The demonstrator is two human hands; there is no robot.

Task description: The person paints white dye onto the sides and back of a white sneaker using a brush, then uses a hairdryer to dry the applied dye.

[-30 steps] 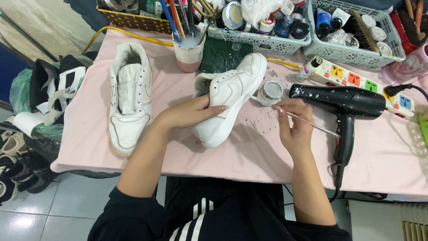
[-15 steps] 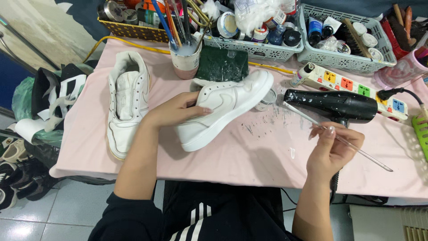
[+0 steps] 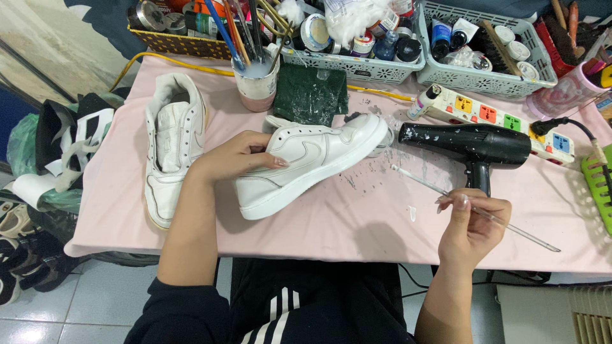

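Note:
My left hand (image 3: 239, 156) grips a white sneaker (image 3: 312, 162) at its collar and holds it on its side over the pink table (image 3: 357, 226), toe pointing to the upper right. My right hand (image 3: 472, 223) pinches a thin paintbrush (image 3: 446, 192) near its middle, bristle tip pointing up-left toward the shoe's toe but apart from it. A second white sneaker (image 3: 172, 143) lies flat at the left of the table. A small open jar (image 3: 382, 145) sits just behind the held shoe's toe.
A black hair dryer (image 3: 475, 146) speckled with white lies right of the shoe, beside a white power strip (image 3: 491, 118). A cup of brushes (image 3: 255, 73), a dark green block (image 3: 309, 95) and baskets of bottles (image 3: 484, 51) line the back. Shoes lie on the floor at left (image 3: 19, 255).
My right hand has drawn the brush away from the shoe, down and to the right. My left hand has tipped the sneaker lower, toward its side.

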